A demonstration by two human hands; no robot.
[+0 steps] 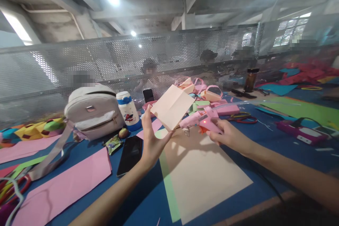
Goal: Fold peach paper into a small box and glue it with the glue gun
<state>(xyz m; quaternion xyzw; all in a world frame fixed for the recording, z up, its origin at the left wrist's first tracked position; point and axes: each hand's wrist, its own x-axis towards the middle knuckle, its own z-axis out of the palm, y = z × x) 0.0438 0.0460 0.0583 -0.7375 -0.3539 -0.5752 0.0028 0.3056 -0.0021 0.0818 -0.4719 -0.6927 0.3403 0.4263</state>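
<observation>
My left hand [153, 141] grips a folded cream paper piece [173, 106] by its edges, thumb at the lower corner and fingers at the left side. A pink hot glue gun [202, 120] with a lit red light is held in my right hand [225, 135], fingers wrapped round its handle. The gun's nozzle points left and is close to the paper's lower corner; whether it touches I cannot tell. Beneath both hands lies a large cream sheet [209, 173] on top of a light green sheet [169, 190].
Beyond my hands sit a pile of pink paper pieces [209, 93], scissors [245, 117], a white bottle [129, 113] and a backpack [92, 113]. To the left are a dark phone [130, 155] and pink sheets [69, 187]. A purple case-like object [302, 131] lies right. A perforated metal partition [169, 53] stands behind.
</observation>
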